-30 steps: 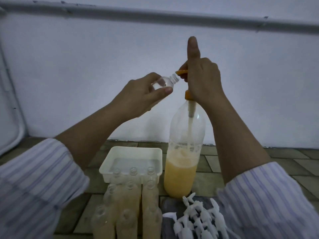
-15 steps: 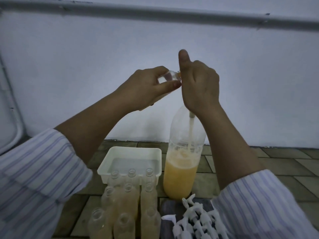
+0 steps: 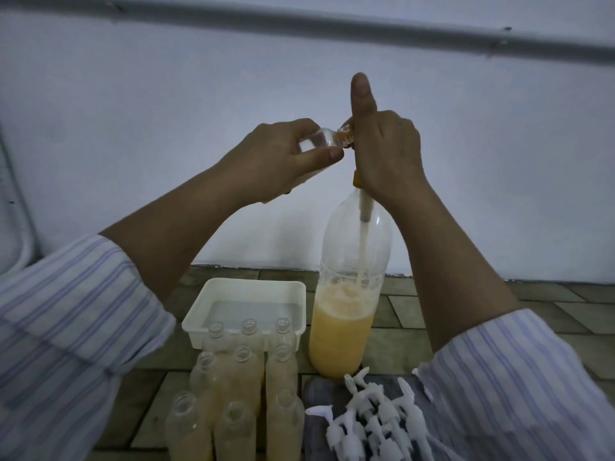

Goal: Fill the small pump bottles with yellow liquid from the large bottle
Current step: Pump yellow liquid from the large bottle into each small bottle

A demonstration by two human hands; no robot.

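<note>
R hand (image 3: 386,154) thumb up again, pump (image 3: 356,179) risen; L hand (image 3: 283,161) holds small bottle (image 3: 319,144).

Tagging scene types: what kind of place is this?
Probably a makeshift home filling station on a tiled floor against a bare wall: large pump bottle, rows of small bottles, loose pump heads.

You face plain pale wall (image 3: 133,128), dim light; grey pipe (image 3: 332,24) crosses frame top; brown tiled floor (image 3: 549,304) along lower part.
</note>
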